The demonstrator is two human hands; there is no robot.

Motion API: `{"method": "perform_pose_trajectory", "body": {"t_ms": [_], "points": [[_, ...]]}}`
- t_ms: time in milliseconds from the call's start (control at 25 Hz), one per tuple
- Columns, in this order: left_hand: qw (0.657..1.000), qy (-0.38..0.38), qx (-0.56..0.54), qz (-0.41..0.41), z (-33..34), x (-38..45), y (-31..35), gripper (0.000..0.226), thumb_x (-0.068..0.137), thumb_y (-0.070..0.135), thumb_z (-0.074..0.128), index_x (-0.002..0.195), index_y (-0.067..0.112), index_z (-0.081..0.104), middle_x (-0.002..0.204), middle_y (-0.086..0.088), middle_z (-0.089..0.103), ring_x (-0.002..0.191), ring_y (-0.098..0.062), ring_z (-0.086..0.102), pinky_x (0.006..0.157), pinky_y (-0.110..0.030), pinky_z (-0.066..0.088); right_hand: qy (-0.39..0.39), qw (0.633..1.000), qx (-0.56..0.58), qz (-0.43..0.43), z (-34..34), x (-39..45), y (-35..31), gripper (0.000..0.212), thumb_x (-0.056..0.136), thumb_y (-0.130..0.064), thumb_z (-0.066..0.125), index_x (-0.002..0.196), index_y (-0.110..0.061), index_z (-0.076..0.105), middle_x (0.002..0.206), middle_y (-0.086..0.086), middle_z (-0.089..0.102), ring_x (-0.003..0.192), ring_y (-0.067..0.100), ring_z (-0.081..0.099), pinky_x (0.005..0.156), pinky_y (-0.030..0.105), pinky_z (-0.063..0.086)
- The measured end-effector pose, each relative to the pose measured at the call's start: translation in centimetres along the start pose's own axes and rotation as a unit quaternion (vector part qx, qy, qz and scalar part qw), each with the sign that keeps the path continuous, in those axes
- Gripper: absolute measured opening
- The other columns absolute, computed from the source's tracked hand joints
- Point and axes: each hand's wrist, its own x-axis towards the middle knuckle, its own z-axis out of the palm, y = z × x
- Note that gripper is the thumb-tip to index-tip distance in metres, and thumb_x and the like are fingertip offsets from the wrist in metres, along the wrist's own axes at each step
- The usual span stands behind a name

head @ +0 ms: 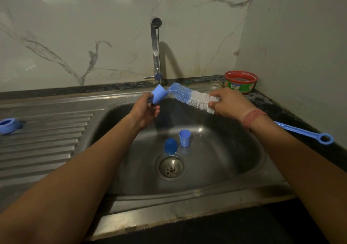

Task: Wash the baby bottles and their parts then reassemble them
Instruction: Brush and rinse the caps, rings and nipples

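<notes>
— In the left hand (145, 110)?
— Fingers curled round a blue cap (159, 93), held over the sink (234, 168), mouth toward the brush (189, 96).
— And the right hand (228, 103)?
— Clamped on the brush at its white bristles (handle sticking out past the wrist), blue tip just at the cap.
— Elsewhere?
— A second cap (185, 138) and a blue dome (170, 146) near the drain (170, 167); a blue ring (8, 125) on the drainboard; thin stream from the tap (155, 46).

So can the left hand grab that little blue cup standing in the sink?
Probably not right now. The left hand already grips a blue cap, so it has no free fingers. The way down to the small blue cup in the sink looks open, though; nothing covers it.
</notes>
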Motion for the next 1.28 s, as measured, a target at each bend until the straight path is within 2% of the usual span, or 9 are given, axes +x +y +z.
{"method": "perform_pose_trajectory", "body": {"t_ms": [120,280,400,600,800,960,1080,1200,1280], "points": [[1.0,0.009,0.0,-0.001,-0.2,0.0,0.0,0.037,0.102,0.043,0.043,0.107,0.01,0.058,0.074,-0.003,0.051,0.063,-0.011,0.048,0.062,-0.022,0.041,0.001,1.0,0.003,0.002,0.0,0.0,0.0,0.035,0.093,-0.022,0.056,0.128,-0.027,0.061,0.115,0.011,0.066,0.102,0.03,0.061,0.088,0.038,0.05],[1.0,0.005,0.004,0.004,-0.2,0.2,-0.2,0.032,0.1,0.036,0.048,0.116,0.009,0.056,0.086,-0.008,0.055,0.069,-0.013,0.051,0.065,-0.022,0.044,-0.004,1.0,0.012,0.004,0.0,-0.1,-0.1,0.037,0.094,-0.022,0.056,0.13,-0.026,0.059,0.113,0.01,0.066,0.097,0.026,0.061,0.085,0.036,0.05],[1.0,0.006,-0.006,-0.002,0.0,0.2,0.0,0.035,0.1,0.041,0.045,0.11,0.01,0.058,0.074,-0.004,0.052,0.063,-0.012,0.049,0.062,-0.022,0.042,-0.002,1.0,0.008,0.003,-0.1,-0.1,-0.1,0.037,0.094,-0.021,0.056,0.131,-0.025,0.058,0.118,0.011,0.064,0.102,0.028,0.06,0.088,0.038,0.05],[0.999,-0.002,-0.022,0.04,0.2,0.1,-0.3,0.025,0.098,0.033,0.055,0.112,0.013,0.056,0.098,-0.01,0.058,0.077,-0.013,0.056,0.068,-0.021,0.047,-0.002,1.0,0.004,0.006,-0.1,-0.2,-0.2,0.039,0.095,-0.022,0.056,0.133,-0.023,0.057,0.122,0.012,0.063,0.104,0.029,0.06,0.09,0.038,0.049],[0.997,-0.052,-0.057,0.03,0.0,0.1,-0.1,0.039,0.097,0.05,0.052,0.114,0.015,0.054,0.108,-0.015,0.066,0.091,-0.023,0.07,0.095,-0.04,0.054,-0.005,1.0,0.005,0.003,-0.1,-0.1,-0.2,0.039,0.095,-0.022,0.056,0.134,-0.024,0.056,0.119,0.011,0.064,0.102,0.028,0.06,0.086,0.035,0.048],[0.998,-0.043,-0.016,0.034,0.8,0.2,-0.2,0.05,0.095,0.057,0.051,0.118,0.013,0.056,0.103,-0.014,0.067,0.078,-0.018,0.069,0.068,-0.027,0.059,-0.006,1.0,0.008,0.001,0.1,0.0,-0.1,0.037,0.094,-0.022,0.056,0.131,-0.025,0.059,0.108,0.008,0.067,0.097,0.026,0.061,0.084,0.034,0.049],[0.991,-0.022,0.109,0.074,0.6,1.0,-0.8,0.056,0.092,0.052,0.06,0.126,0.008,0.054,0.103,-0.011,0.065,0.086,-0.019,0.063,0.069,-0.025,0.052,-0.003,1.0,0.012,-0.002,0.2,0.1,0.0,0.035,0.093,-0.022,0.057,0.127,-0.024,0.061,0.103,0.008,0.067,0.089,0.024,0.06,0.079,0.031,0.047],[0.975,0.018,0.191,0.116,0.4,1.5,-1.4,0.039,0.092,0.044,0.065,0.11,0.01,0.058,0.093,-0.008,0.063,0.078,-0.016,0.057,0.062,-0.021,0.047,0.002,1.0,0.011,-0.008,0.4,0.1,0.1,0.032,0.092,-0.022,0.058,0.124,-0.022,0.064,0.106,0.009,0.068,0.092,0.026,0.061,0.079,0.03,0.046],[0.975,0.006,0.195,0.108,0.2,1.8,-1.5,0.038,0.095,0.034,0.064,0.121,0.007,0.058,0.105,-0.01,0.063,0.088,-0.017,0.06,0.072,-0.025,0.05,0.003,1.0,0.01,-0.009,0.4,0.2,0.2,0.033,0.092,-0.022,0.058,0.125,-0.022,0.063,0.107,0.01,0.068,0.093,0.026,0.061,0.08,0.031,0.046]]}}
